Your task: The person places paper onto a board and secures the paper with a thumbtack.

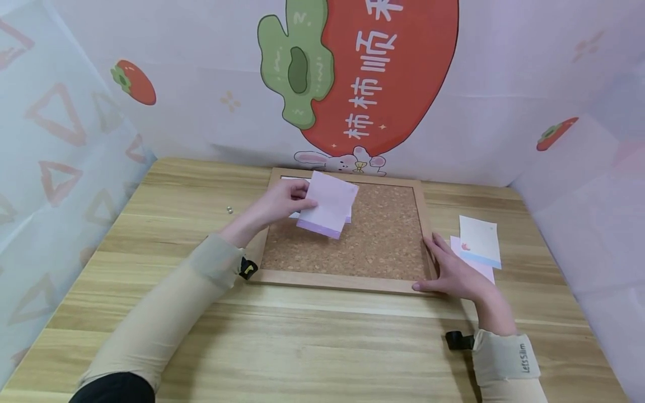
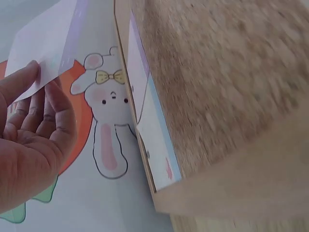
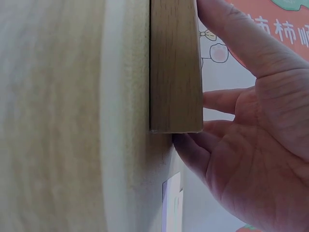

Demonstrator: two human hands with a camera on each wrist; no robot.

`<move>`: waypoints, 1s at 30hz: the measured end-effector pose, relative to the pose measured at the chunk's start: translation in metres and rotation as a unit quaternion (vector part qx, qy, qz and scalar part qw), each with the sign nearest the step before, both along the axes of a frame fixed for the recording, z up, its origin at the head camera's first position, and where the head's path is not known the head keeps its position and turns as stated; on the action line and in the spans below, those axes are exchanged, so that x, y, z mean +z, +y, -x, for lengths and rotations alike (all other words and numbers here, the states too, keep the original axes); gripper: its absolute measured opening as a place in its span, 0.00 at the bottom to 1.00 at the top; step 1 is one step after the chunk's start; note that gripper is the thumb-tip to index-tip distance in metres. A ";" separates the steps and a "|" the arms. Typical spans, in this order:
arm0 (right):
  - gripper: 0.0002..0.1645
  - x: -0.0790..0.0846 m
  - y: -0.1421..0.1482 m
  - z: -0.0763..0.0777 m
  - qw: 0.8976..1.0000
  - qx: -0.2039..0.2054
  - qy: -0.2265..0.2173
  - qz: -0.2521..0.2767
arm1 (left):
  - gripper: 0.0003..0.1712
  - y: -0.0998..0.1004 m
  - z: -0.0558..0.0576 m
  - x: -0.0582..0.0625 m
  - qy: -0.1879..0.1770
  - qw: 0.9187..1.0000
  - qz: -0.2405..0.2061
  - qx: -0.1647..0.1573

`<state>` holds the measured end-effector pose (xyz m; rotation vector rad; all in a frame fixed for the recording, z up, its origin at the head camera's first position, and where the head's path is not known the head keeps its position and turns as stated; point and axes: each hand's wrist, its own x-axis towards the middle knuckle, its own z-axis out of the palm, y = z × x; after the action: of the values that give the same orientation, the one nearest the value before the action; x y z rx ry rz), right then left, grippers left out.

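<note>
My left hand pinches a pink sticky note with a purple lower edge between thumb and fingers, above the upper left part of a wood-framed cork board. In the left wrist view, a pink note and a white note with a blue edge lie on the board along its far side, a small dot on each. My right hand grips the board's near right corner, thumb on the front of the frame and fingers around the side. The held note partly hides the notes beneath it in the head view.
Right of the board, a white note with a blue edge overlaps a pink note on the wooden table. Small shiny pieces lie left of the board. A printed backdrop rises behind the table.
</note>
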<state>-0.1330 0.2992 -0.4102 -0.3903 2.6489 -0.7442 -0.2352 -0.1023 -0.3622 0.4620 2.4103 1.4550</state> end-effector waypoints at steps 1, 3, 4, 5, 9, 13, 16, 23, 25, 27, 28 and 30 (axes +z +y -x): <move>0.71 0.000 0.000 0.000 1.000 0.000 0.001 0.001 | 0.16 0.004 0.001 0.000 0.001 1.000 0.000 0.000; 0.71 -0.001 0.001 0.000 1.000 0.000 0.003 0.001 | 0.17 0.010 0.002 0.000 -0.004 1.000 0.003 0.004; 0.71 -0.001 0.001 0.000 1.000 0.000 0.005 0.001 | 0.18 0.014 0.003 0.001 -0.010 1.000 0.003 0.005; 0.72 -0.002 0.001 0.000 1.000 -0.001 0.005 0.002 | 0.18 0.017 0.004 0.001 -0.015 1.000 0.006 0.005; 0.74 -0.003 0.003 0.000 1.000 -0.003 0.010 0.002 | 0.18 0.029 0.008 -0.001 -0.040 0.999 0.012 0.005; 0.74 -0.004 0.004 0.001 1.000 -0.002 0.012 0.004 | 0.18 0.040 0.012 -0.004 -0.043 0.999 0.033 0.004; 0.73 -0.004 0.004 0.001 1.000 -0.002 0.014 0.004 | 0.19 0.048 0.015 -0.005 -0.047 0.998 0.047 0.007; 0.73 -0.003 0.003 0.001 1.000 -0.005 0.014 0.000 | 0.21 0.066 0.023 -0.008 -0.059 0.996 0.066 0.004; 0.73 -0.003 0.003 0.001 1.000 -0.006 0.012 0.000 | 0.21 0.071 0.025 -0.010 -0.059 0.996 0.072 0.006; 0.74 -0.003 0.003 0.001 1.000 -0.007 0.010 0.000 | 0.21 0.074 0.027 -0.012 -0.059 0.995 0.078 0.007; 0.74 -0.002 0.003 0.001 1.000 -0.007 0.009 -0.001 | 0.20 0.076 0.028 -0.013 -0.059 0.995 0.081 0.006; 0.74 -0.003 0.004 0.001 1.000 -0.007 0.008 -0.002 | 0.20 0.079 0.030 -0.015 -0.053 0.994 0.092 0.005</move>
<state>-0.1338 0.3028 -0.4127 -0.3792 2.6710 -0.7438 -0.2651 -0.0234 -0.3777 0.3226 2.4353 1.2149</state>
